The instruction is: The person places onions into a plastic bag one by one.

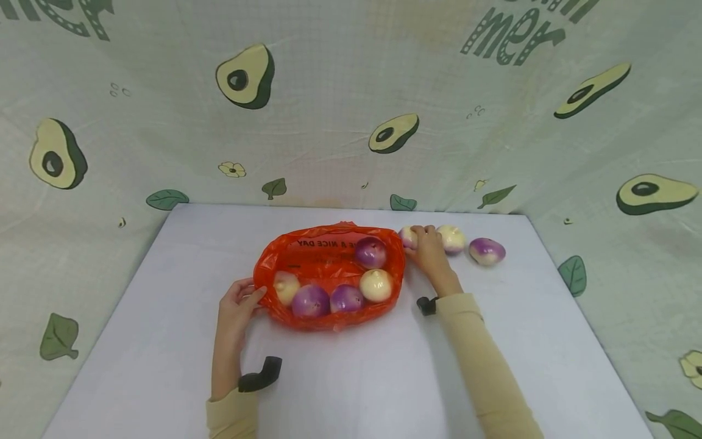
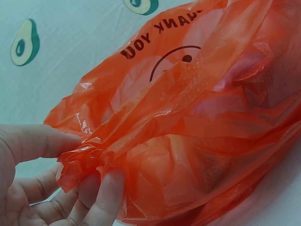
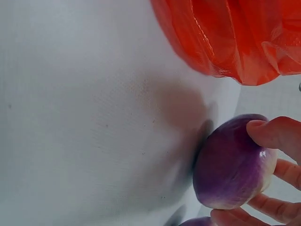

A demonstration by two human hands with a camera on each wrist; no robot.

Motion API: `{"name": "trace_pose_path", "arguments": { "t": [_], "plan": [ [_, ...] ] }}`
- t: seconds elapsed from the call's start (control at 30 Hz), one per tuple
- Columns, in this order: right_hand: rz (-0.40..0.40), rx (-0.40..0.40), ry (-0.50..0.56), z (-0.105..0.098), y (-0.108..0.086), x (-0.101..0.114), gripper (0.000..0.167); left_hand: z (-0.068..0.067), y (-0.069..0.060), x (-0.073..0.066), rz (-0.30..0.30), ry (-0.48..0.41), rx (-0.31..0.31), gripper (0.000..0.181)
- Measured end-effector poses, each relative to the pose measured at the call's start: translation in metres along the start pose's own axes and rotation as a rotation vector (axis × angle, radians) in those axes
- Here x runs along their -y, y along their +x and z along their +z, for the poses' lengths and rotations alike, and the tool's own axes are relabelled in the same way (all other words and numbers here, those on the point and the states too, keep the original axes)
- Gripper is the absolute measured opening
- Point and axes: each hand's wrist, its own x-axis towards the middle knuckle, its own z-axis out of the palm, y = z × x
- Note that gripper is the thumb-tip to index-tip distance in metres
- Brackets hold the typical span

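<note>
A red plastic bag (image 1: 323, 262) lies with its mouth spread wide, and several purple-and-white turnips (image 1: 311, 300) are inside it. My left hand (image 1: 238, 305) pinches a gathered bit of the bag's left edge between thumb and fingers, clear in the left wrist view. Just beyond the bag's right side, my right hand (image 1: 431, 256) grips a turnip (image 3: 235, 162). In the right wrist view its thumb lies on the purple skin, with fingers around the paler side. Whether this turnip still touches the table is hard to tell.
Right of the gripped turnip stand a mostly white turnip (image 1: 451, 239) and a purple-and-white turnip (image 1: 487, 251). All of this is on a white table (image 1: 340, 384). Behind it hangs a pale cloth (image 1: 329, 91) printed with avocados and leaves.
</note>
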Motion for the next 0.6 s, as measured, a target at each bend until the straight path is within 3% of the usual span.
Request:
{"name": "trace_pose_path", "arguments": {
  "t": [0.4,0.6],
  "plan": [
    [0.052,0.023,0.059,0.0,-0.01,-0.002,0.053,0.0,-0.001,-0.001,0.001,0.0,0.008,0.043],
    [0.031,-0.016,0.081,0.001,-0.018,-0.004,0.052,0.0,-0.002,-0.001,0.006,-0.01,0.003,0.041]
  ]
}}
